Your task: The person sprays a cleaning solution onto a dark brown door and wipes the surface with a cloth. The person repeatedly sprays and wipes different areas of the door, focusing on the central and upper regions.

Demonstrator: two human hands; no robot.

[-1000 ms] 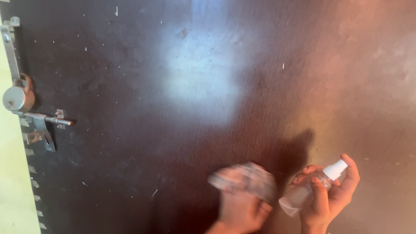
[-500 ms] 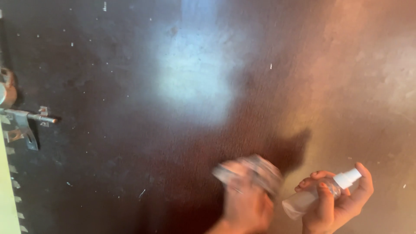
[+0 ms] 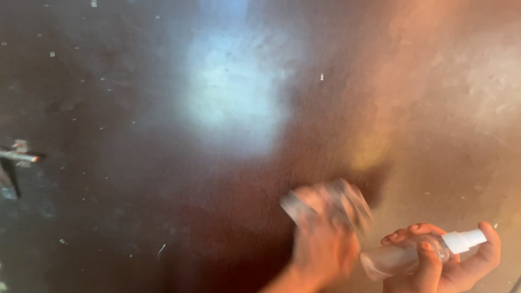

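Leftward, the latch (image 3: pixel 19 158) has slid almost out of view at nine o'clock since a second ago. Before me stands the dark door (image 3: pixel 163 135), glare at twelve o'clock. At six o'clock my left hand (image 3: pixel 325 249), blurred, has its fingers clenched on a cloth (image 3: pixel 325 201) against the door. At five o'clock my right hand (image 3: pixel 445 266) has its fingers grasping a spray bottle (image 3: pixel 401 256).

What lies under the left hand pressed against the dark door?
A crumpled grey cloth shows above the blurred left hand, flat on the door. The patch beneath is hidden.
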